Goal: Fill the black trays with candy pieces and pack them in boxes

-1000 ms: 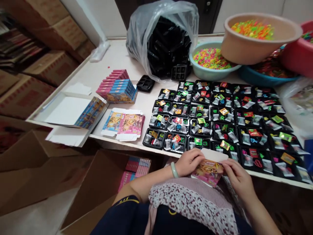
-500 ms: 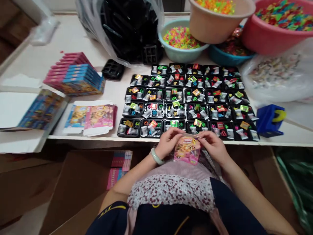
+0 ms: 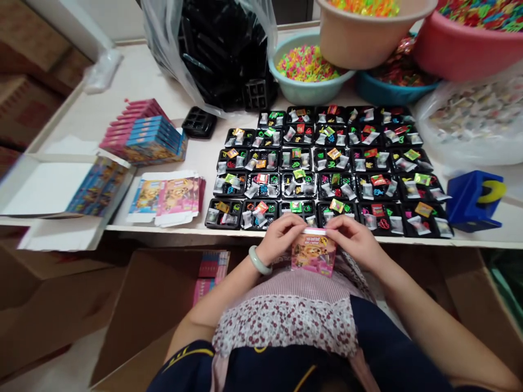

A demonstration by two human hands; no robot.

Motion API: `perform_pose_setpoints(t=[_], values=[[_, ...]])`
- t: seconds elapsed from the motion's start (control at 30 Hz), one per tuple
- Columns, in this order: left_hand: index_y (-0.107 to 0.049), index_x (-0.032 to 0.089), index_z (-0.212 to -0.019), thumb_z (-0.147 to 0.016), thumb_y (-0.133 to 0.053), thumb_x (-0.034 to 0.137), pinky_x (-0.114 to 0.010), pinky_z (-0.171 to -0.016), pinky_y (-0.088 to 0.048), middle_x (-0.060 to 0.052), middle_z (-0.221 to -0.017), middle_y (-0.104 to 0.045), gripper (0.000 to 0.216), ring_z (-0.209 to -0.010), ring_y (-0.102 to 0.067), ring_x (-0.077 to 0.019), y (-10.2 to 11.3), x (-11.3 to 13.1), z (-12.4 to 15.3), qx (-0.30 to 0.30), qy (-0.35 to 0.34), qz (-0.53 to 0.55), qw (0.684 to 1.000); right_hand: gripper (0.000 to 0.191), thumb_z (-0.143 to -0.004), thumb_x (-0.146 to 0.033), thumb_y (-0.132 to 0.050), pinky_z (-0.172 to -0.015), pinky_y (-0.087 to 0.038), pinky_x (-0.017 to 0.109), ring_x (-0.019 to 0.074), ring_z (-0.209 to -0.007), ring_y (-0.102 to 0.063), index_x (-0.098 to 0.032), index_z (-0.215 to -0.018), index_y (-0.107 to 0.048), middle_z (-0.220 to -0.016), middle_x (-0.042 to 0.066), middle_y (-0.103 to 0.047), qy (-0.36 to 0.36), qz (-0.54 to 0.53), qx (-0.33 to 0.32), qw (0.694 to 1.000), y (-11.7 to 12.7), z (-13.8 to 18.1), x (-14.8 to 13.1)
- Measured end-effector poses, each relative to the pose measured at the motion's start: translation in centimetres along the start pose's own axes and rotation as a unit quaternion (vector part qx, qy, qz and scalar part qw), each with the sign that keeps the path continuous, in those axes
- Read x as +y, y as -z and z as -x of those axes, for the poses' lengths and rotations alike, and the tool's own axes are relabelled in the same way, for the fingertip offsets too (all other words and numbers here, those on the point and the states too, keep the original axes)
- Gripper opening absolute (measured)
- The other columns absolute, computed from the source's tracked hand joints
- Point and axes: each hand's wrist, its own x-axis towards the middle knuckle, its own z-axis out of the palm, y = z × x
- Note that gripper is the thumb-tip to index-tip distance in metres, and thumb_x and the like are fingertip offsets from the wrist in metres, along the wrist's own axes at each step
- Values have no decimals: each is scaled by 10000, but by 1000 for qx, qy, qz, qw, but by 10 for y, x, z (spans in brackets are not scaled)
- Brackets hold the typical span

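Both my hands hold a small pink printed carton [image 3: 314, 254] upright over my lap, just in front of the table edge. My left hand [image 3: 281, 237], with a pale green bangle on the wrist, pinches its top left corner. My right hand [image 3: 353, 239] pinches the top right, fingers closed on the upper flap. Right behind the carton lie rows of black trays [image 3: 327, 169] filled with small clear packets and coloured bits. A stack of flat pink and blue cartons [image 3: 165, 194] lies on the table to the left.
Finished pink and blue boxes [image 3: 143, 133] stand in a row at the left, beside an open white display box [image 3: 61, 188]. A plastic bag of empty black trays [image 3: 216, 49], several basins of coloured bits [image 3: 304, 65] and a blue tape dispenser [image 3: 472, 198] line the back and right. Cardboard boxes [image 3: 147, 305] sit below.
The view swung right and down, bringing the tape dispenser into sight. The carton went from tilted and flat to upright, and my fingers moved up to its top flap.
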Motion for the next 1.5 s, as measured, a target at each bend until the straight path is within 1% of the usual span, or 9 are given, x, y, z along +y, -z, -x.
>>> perform_pose_setpoints(t=[0.13, 0.3, 0.57, 0.63, 0.7, 0.8, 0.97, 1.17, 1.5], values=[[-691, 167, -1015, -865, -642, 297, -367, -932, -513, -114, -1084, -702, 205, -1026, -655, -193, 9, -4, 13, -64, -2, 36, 997, 165, -835, -389, -650, -770, -541, 374, 218, -927, -636, -244, -904, -683, -956, 60, -670, 55, 48, -11, 997, 3, 16, 1], [-708, 180, -939, -877, -626, 276, -367, -931, -516, -92, -1057, -705, 141, -1005, -654, -173, 9, -11, 18, -76, -20, 35, 996, 93, -892, -259, -581, -822, -535, 398, 203, -936, -633, -251, -919, -671, -984, 54, -659, 136, 132, 16, 982, 0, 30, 11], [-625, 181, -1111, -778, -724, 364, -322, -848, -533, -90, -1063, -654, 393, -964, -635, -192, 7, -9, 6, -84, 98, 36, 991, 113, -904, -238, -559, -803, -527, 344, 185, -962, -623, -251, -999, -619, -1013, 58, -638, 140, 84, 31, 986, -12, 27, 14], [-669, 181, -998, -793, -702, 370, -315, -818, -540, -70, -999, -672, 280, -923, -642, -192, 13, -7, 1, -62, 119, -6, 991, 286, -876, -295, -605, -803, -530, 328, 186, -1002, -620, -263, -1159, -573, -1155, 74, -617, 119, 62, 31, 991, 8, 25, 19], [-671, 195, -974, -767, -723, 372, -295, -750, -549, -48, -974, -676, 277, -864, -644, -183, 20, -9, -9, 70, 110, -26, 991, 454, -841, -353, -639, -819, -527, 340, 192, -991, -616, -257, -1265, -505, -1221, 88, -587, 75, 82, 136, 984, 51, 26, 32], [-667, 213, -973, -704, -774, 346, -316, -773, -557, -34, -985, -678, 319, -886, -645, -196, 22, -9, -28, 169, 71, -39, 982, 332, -850, -366, -586, -855, -505, 409, 216, -911, -593, -201, -1137, -565, -1098, 110, -583, -31, 233, 421, 876, 141, 36, 56], [-690, 228, -947, -691, -778, 344, -341, -797, -574, -28, -967, -701, 295, -894, -656, -211, 1, 9, -49, 119, 38, -63, 990, 451, -779, -413, -663, -951, -432, 473, 333, -1106, -525, -118, -1112, -588, -1186, 199, -496, -210, 445, 462, 738, 237, 36, 78], [-698, 215, -960, -656, -794, 382, -272, -741, -577, -29, -963, -711, 360, -855, -661, -185, -8, 14, -54, 114, 63, -69, 989, 425, -777, -491, -626, -783, -488, 402, 280, -897, -610, -175, -1060, -603, -1123, 133, -524, -304, 448, 396, 741, 254, 36, 80], [-716, 233, -910, -572, -818, 440, -224, -717, -564, -6, -932, -726, 410, -796, -657, -159, -10, 17, -61, 134, 104, -71, 983, 196, -858, -332, -585, -787, -465, 325, 215, -850, -615, -220, -923, -732, -1058, 89, -593, -276, 428, 359, 782, 278, 51, 71]])
